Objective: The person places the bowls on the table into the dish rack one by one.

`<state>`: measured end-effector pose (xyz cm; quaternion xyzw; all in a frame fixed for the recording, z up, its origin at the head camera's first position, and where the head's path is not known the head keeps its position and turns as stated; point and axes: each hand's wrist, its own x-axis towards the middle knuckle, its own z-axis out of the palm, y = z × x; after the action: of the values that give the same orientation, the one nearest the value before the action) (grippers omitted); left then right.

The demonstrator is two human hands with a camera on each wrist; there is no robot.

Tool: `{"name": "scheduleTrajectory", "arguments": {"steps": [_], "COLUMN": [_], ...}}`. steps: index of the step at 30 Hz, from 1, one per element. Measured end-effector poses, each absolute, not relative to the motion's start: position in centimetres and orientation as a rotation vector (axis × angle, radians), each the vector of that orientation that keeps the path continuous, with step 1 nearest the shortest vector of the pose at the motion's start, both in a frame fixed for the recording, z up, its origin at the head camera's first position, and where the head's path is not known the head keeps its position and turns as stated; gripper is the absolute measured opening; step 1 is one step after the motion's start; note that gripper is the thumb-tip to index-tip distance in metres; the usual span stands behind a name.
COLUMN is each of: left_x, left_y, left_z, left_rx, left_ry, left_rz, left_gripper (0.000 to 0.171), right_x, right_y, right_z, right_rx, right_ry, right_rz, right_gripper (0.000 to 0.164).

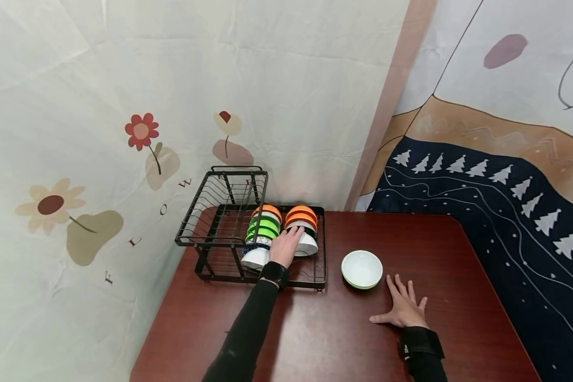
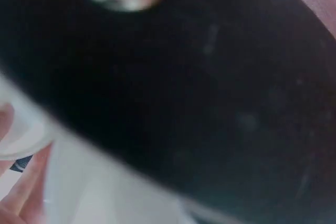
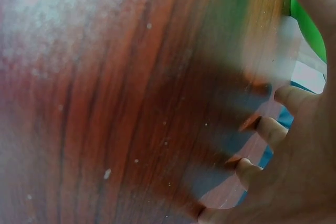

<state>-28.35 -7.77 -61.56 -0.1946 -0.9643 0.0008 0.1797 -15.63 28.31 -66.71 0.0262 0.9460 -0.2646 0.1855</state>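
Observation:
My left hand (image 1: 284, 247) reaches into the lower tray of a black wire dish rack (image 1: 321, 265), at the right row of bowls. Its fingers grip the edge of a white bowl (image 1: 307, 246) at the front of that row, beside a black bowl. Part of the grasp is hidden in the head view. In the left wrist view, fingers (image 2: 29, 195) show past a white rim, and a large dark shape fills most of the picture. My right hand (image 1: 404, 307) rests on the table with fingers spread, near a bowl (image 1: 362, 268) white inside and light green outside.
Orange, green, patterned and white bowls (image 1: 263, 229) stand on edge in the rack's left row. Orange bowls (image 1: 301, 215) stand behind in the right row. An upper wire basket (image 1: 219, 209) overhangs the rack's left side. The reddish-brown table (image 1: 324, 334) meets fabric-covered walls behind.

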Motion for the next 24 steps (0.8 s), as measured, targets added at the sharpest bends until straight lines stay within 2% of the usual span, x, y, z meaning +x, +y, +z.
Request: {"name": "scheduleTrajectory", "arguments": {"steps": [13,24], "left_x": [-27.0,-20.5], "left_y": [-8.3,-11.9], "left_z": [-60.0,-62.0], "left_rx": [-0.473,-0.464], "left_ry": [-2.795,-2.614], "left_rz": [-0.064,-0.341], "left_gripper": [0.039,0.051], "right_x": [-15.7,-15.7], "right_y": [28.4,28.2], "right_z": [-67.1,-66.9], "right_rx": [0.082,0.080], "right_ry": [2.659,2.664], "right_rz": [-0.753,-0.751], "right_gripper": [0.156,0.153]}}
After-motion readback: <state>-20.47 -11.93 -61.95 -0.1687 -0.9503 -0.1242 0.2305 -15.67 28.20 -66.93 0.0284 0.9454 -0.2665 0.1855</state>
